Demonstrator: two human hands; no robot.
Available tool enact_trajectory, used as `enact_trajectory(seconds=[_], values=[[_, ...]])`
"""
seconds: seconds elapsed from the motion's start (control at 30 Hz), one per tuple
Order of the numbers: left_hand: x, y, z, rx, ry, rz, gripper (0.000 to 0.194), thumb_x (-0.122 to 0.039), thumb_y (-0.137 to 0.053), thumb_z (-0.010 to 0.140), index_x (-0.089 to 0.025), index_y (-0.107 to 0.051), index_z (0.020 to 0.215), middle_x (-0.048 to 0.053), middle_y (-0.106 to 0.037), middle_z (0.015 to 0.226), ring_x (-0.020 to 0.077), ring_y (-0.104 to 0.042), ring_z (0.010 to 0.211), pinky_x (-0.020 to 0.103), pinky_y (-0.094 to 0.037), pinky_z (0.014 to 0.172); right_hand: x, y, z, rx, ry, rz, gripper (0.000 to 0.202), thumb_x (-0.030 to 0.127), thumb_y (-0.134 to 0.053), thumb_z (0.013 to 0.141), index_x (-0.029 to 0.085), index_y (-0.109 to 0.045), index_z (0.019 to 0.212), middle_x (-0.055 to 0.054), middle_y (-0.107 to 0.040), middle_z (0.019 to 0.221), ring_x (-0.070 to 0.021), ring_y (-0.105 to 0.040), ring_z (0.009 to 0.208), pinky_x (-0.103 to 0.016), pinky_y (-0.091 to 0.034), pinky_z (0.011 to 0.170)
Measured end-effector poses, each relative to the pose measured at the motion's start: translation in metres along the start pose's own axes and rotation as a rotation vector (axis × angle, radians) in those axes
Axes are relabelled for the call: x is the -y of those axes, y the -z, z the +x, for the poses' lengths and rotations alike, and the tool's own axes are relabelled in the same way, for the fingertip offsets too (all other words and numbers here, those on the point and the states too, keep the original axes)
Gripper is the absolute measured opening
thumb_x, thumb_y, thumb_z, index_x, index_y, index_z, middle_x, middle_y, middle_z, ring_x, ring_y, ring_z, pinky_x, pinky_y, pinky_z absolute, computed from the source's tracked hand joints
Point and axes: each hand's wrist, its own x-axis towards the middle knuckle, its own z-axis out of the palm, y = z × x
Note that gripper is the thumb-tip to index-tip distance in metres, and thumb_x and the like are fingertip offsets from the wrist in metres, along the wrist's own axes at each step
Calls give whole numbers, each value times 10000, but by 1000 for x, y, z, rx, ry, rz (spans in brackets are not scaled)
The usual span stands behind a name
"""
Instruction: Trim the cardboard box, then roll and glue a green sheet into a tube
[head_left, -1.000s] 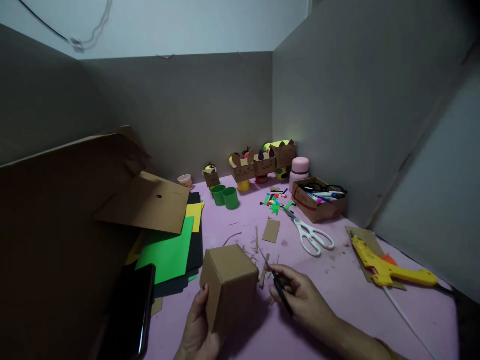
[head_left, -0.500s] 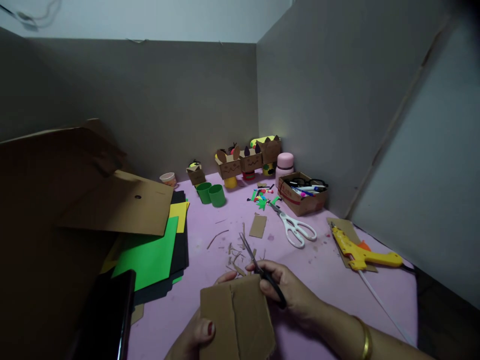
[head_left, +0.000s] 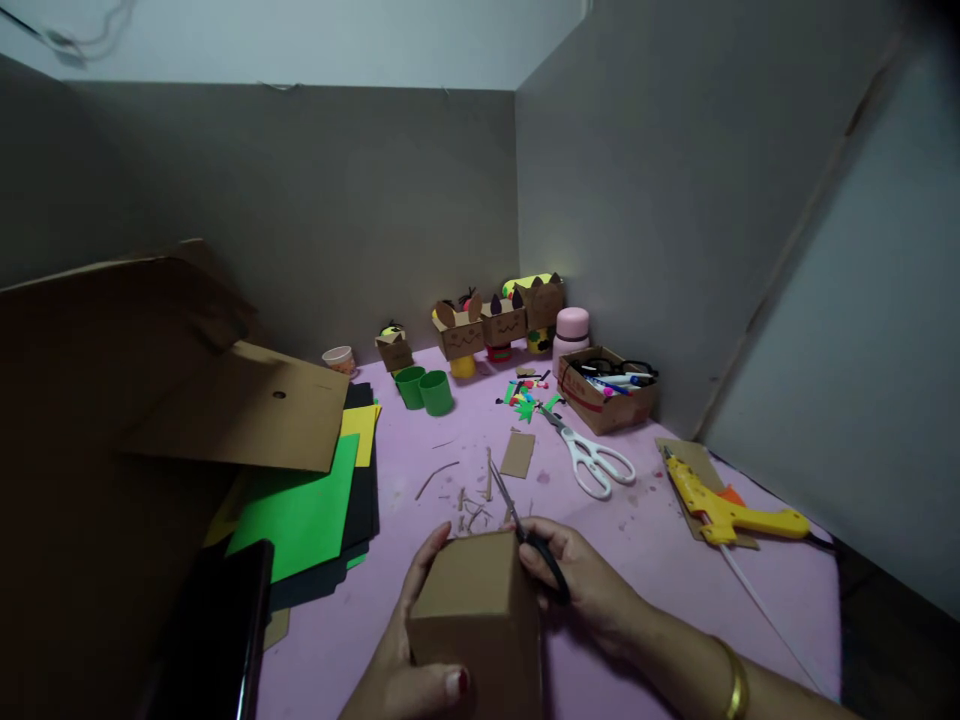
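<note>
My left hand (head_left: 412,655) grips a plain brown cardboard box (head_left: 480,620) from its left side, holding it just above the pink tabletop (head_left: 660,560). My right hand (head_left: 592,590) holds black-handled scissors (head_left: 525,530), their thin blades pointing up and away over the box's far right corner. A gold bangle (head_left: 735,685) sits on my right wrist. Small cardboard trimmings (head_left: 472,510) lie just beyond the box.
White-handled scissors (head_left: 592,460) and a yellow glue gun (head_left: 724,510) lie to the right. Green, yellow and black sheets (head_left: 315,510) and large cardboard pieces (head_left: 240,405) fill the left. Green cups (head_left: 424,388), cardboard figures (head_left: 487,325) and a marker box (head_left: 607,395) stand at the back.
The box first stood upright on the table, then showed a flat seamed face. Now it is turned again, one corner toward me, with the scissors closer to its far edge.
</note>
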Motion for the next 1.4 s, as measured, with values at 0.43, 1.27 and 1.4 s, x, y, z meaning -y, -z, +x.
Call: enact_trajectory(seconds=[0.43,1.27,1.4], values=[[-14,10,3,32,-78,242,917,-308,-860,518,-286,-428,1326,136,-586,1255,374,-566,1084,450,-460,850,-3,6,3,5,81,-207,419,458,-764,682,168,-658,965,28,-532,714,-103,-470,619,-221,-388,577],[-35,43,-3,-79,-27,377,886,-335,-851,484,-278,-508,1299,107,-610,1194,336,-587,973,458,-458,857,23,18,-14,153,327,-1286,380,339,-654,776,280,-661,1152,-47,-702,824,-205,-636,739,-258,-406,645],[-36,47,-4,-109,-39,407,914,-371,-870,449,-288,-523,1290,100,-585,1243,355,-542,1069,452,-432,912,23,19,-14,159,334,-1273,381,308,-655,771,288,-657,1151,-42,-704,836,-199,-634,733,-255,-407,642]])
